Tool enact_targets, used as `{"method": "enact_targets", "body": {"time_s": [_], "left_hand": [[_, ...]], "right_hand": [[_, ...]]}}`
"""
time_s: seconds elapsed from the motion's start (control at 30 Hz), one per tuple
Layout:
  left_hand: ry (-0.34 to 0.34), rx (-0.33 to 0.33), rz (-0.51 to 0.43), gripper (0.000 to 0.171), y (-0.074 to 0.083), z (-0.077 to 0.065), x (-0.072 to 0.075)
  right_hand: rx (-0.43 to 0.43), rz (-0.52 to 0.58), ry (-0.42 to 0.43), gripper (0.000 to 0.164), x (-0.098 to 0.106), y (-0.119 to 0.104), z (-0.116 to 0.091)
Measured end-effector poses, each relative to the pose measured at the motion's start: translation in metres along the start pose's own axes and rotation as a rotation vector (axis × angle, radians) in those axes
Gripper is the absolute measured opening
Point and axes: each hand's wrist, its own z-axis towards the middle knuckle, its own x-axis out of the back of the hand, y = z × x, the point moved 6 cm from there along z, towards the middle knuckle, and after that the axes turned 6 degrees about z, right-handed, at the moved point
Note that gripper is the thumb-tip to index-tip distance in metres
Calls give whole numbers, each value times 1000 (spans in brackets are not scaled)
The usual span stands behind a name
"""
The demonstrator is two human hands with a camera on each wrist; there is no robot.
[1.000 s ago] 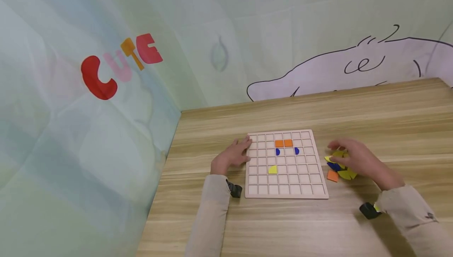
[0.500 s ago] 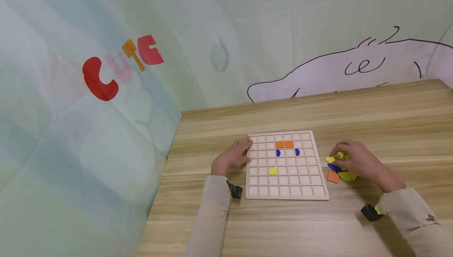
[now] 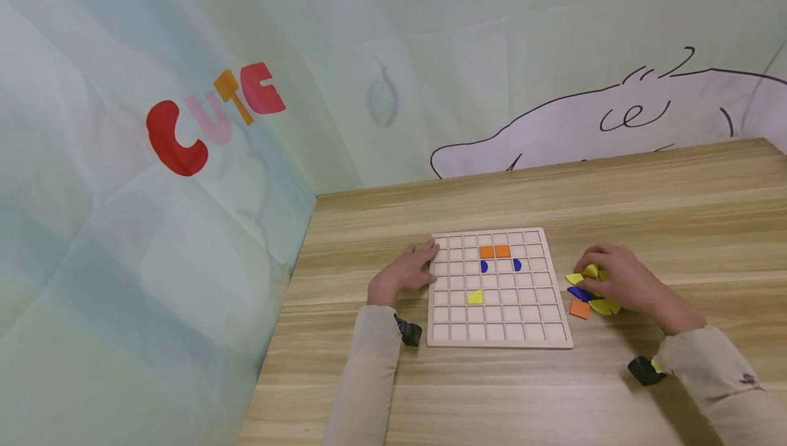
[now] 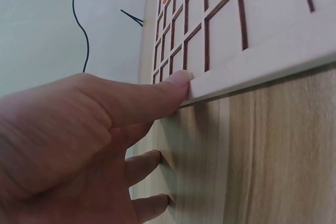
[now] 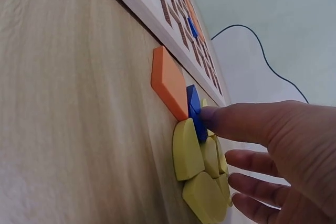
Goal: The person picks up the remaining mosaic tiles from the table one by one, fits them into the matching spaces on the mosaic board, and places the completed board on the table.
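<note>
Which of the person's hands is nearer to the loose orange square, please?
Right. The right hand is at the pieces piled beside the orange square; the left hand touches the left edge of the board, opposite.

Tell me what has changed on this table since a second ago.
The right hand has drawn its fingers in at the loose yellow pieces, closer to the thumb, which is at the loose blue pieces. I can't tell whether it grips one. The left hand stays at the edge of the grid board, and the orange squares, blue half-rounds and lone yellow piece on it haven't moved.
</note>
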Motion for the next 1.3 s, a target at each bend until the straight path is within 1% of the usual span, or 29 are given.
{"method": "enact_targets", "body": {"time_s": [0.17,0.43,0.83,1.1,1.3], "left_hand": [[5,0,-8,65,0,0,0],[1,4,-21,65,1,-2,1],[9,4,-26,66,0,-1,0],[-2,20,-37,66,0,-2,0],[-12,28,-49,66,1,-3,1]], "right_hand": [[6,-17,13,12,0,-1,0],[47,-35,39,12,-2,-1,1],[48,-34,38,14,-4,1,2],[63,-28,69,22,-1,-7,3],[69,8,99,21,0,-14,4]]}}
